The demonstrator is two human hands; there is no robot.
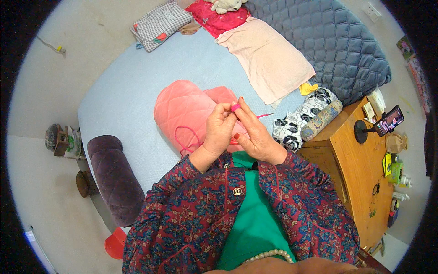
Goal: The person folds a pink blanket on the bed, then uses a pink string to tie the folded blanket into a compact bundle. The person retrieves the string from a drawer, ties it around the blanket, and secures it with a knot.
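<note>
A bright pink cord (pixel 235 108) is wound in a small coil around a fingertip of my right hand (pixel 256 137). That hand has its fingers stretched out and its thumb apart. My left hand (pixel 220 128) pinches at the coil, thumb and fingers bent and touching it. A short tail of the cord sticks out to the right beyond my right fingers, with a dark thin tip. A loose loop of it lies left of my left wrist on a pink quilted bolster (pixel 181 109). Part of the bolster is hidden under my hands.
The bed (pixel 137 85) has a light blue cover. A dark purple bolster (pixel 114 178) lies at its left edge. A pale pink towel (pixel 267 58) and a floral bolster (pixel 291 126) lie right. A wooden cabinet (pixel 362 185) bears a phone on a stand (pixel 389 120).
</note>
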